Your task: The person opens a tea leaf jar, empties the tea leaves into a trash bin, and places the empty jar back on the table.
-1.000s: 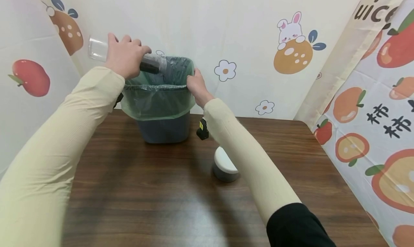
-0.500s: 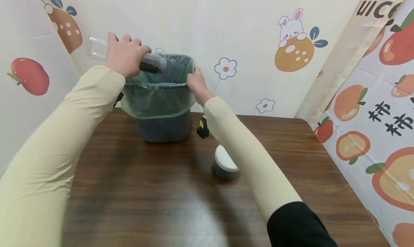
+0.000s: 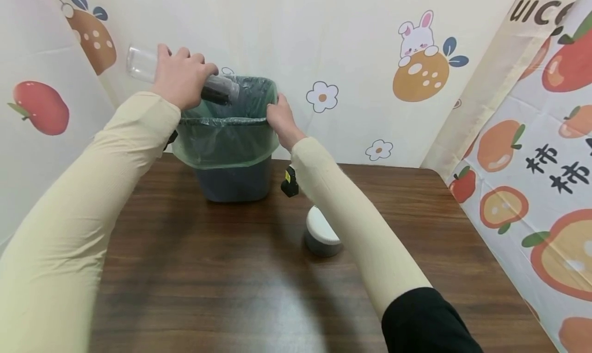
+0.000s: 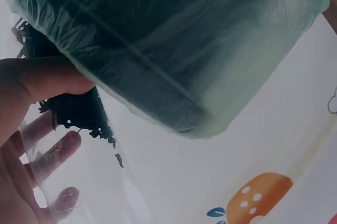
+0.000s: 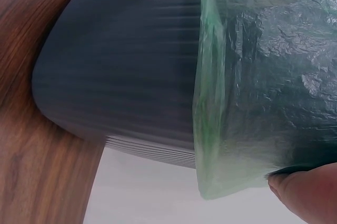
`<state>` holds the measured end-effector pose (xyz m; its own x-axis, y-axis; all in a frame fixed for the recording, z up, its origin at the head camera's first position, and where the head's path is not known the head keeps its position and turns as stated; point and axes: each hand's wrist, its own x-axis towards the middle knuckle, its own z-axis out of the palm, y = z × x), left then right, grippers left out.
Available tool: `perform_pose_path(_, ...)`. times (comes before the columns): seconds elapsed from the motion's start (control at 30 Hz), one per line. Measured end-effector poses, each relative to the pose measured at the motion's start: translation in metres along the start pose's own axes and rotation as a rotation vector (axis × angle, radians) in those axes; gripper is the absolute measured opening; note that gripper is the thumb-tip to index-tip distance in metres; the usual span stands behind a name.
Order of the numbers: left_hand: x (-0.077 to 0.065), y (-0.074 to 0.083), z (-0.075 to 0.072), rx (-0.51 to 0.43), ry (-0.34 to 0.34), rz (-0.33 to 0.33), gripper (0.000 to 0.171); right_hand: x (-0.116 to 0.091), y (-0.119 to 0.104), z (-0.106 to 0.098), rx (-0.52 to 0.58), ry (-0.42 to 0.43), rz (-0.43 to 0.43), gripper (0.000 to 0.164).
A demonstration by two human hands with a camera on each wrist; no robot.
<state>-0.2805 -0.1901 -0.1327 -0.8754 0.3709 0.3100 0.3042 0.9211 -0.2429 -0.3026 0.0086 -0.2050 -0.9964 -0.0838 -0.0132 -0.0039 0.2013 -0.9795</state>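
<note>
My left hand grips a clear jar, tilted with its mouth down to the right over the bin. Dark, dry, leaf-like bits fill its lower end near the mouth; the raised end is see-through. In the left wrist view, thumb and fingers wrap the jar from both sides. Below it stands a dark grey trash bin, lined with a green plastic bag folded over the rim. At the bin's right rim my right hand pinches the bag edge, its thumb on the outer side.
On the brown wooden table, in front of the bin to the right, sits a small grey container with a white lid, partly behind my right forearm. Printed cloth hangs at the back and both sides.
Both hands keep nearly the same places, the jar still tilted over the bin. The head view has shifted slightly, and the jar's raised end sits a little higher in it.
</note>
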Motion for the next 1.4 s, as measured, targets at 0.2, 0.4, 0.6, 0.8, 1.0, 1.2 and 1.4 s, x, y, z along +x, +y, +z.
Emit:
perform_pose_path(0.2, 0.0001, -0.0003, -0.0001, -0.012, 0.002, -0.002, 0.056, 0.0011, -0.0003, 0.0001, 0.000, 0.003, 0.002, 0.050)
perform_pose_path(0.4, -0.0004, -0.0011, 0.0006, -0.039, -0.012, -0.006, 0.056, -0.0006, -0.0005, 0.0005, 0.009, -0.008, -0.004, 0.050)
perform_pose_path(0.6, -0.0008, -0.0014, 0.0012, -0.066, 0.021, 0.015, 0.055, -0.0010, -0.0011, 0.0000, 0.019, -0.012, -0.013, 0.049)
perform_pose_path(0.8, -0.0004, -0.0011, 0.0014, -0.012, -0.005, 0.017, 0.054, -0.0012, -0.0009, -0.0001, 0.020, -0.015, -0.013, 0.049)
perform_pose_path(1.0, -0.0003, -0.0007, 0.0017, -0.014, -0.003, 0.021, 0.053, -0.0011, -0.0009, 0.0000, 0.026, -0.018, -0.009, 0.050)
perform_pose_path(1.2, 0.0006, 0.0005, 0.0020, -0.001, 0.018, 0.016, 0.050, -0.0010, -0.0008, 0.0002, 0.032, -0.017, -0.010, 0.050)
perform_pose_path(1.4, 0.0010, 0.0003, 0.0027, -0.003, 0.039, 0.028, 0.046, -0.0010, 0.0001, -0.0002, 0.035, -0.019, -0.017, 0.049)
